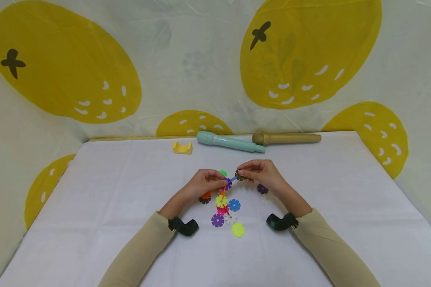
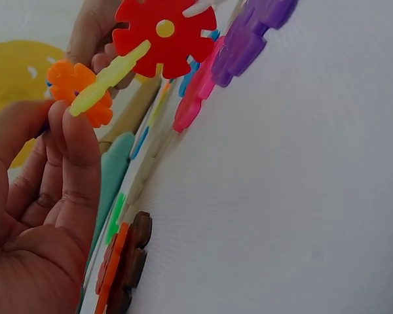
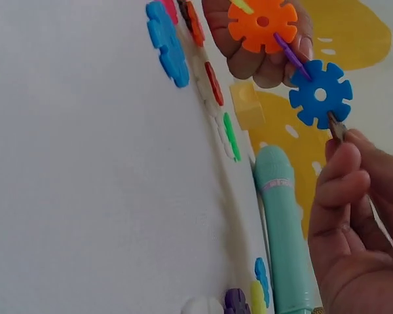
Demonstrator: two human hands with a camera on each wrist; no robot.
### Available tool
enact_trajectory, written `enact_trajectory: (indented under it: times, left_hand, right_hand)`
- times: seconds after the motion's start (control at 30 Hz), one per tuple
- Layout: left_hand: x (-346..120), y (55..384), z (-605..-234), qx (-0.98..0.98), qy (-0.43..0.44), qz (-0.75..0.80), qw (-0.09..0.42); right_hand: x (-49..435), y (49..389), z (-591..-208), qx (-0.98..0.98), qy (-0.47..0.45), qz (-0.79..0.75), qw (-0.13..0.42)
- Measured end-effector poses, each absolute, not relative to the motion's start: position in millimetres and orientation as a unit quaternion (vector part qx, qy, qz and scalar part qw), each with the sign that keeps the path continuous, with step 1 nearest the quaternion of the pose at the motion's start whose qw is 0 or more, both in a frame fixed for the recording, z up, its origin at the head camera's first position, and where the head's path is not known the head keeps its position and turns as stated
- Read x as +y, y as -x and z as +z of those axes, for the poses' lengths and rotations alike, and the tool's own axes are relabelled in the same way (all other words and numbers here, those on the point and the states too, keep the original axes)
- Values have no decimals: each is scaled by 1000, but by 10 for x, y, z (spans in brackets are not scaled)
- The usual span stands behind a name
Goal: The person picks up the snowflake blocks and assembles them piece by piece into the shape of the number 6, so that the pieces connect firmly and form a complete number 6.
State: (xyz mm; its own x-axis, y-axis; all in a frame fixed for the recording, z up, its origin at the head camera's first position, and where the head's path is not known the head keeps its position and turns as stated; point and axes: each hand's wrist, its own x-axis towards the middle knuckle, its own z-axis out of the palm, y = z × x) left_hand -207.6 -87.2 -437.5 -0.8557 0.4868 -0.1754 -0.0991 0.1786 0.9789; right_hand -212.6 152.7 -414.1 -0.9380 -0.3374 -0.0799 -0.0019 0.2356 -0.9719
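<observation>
A string of notched interlocking discs hangs between my two hands over the table. My left hand [image 1: 205,182] pinches a purple disc [image 1: 227,183] between thumb and fingers. An orange disc [image 3: 249,33], a yellow disc [image 2: 110,80] and a red disc [image 2: 177,52] follow below it in the chain. Between the hands a blue disc [image 3: 303,98] joins the purple one. With thumb and fingertips my right hand [image 1: 263,172] holds a brown disc [image 3: 336,129], its edge at a slot of the blue disc. Fingers cover part of the purple and brown discs.
Loose discs lie close by: blue [image 1: 234,205], purple [image 1: 217,220], yellow [image 1: 238,229], orange [image 1: 205,195] on brown, and dark purple [image 1: 262,188] on the right. Behind the hands are a mint microphone [image 1: 233,142], a gold microphone [image 1: 291,138] and a yellow block [image 1: 182,148].
</observation>
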Motion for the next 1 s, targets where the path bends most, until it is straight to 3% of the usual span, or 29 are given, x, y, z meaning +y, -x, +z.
enact_trajectory:
  times: [0.33, 0.73, 1.0]
  left_hand:
    - [-873, 2093, -4403, 734, -129, 630, 221]
    - [-867, 2098, -4395, 750, -115, 620, 201]
    - [-853, 2091, -4380, 749, -117, 623, 191]
  right_hand:
    - [1479, 2105, -4150, 762, 115, -627, 114]
    - [1459, 2100, -4171, 727, 103, -658, 166]
    - [1422, 2068, -4160, 713, 109, -674, 160]
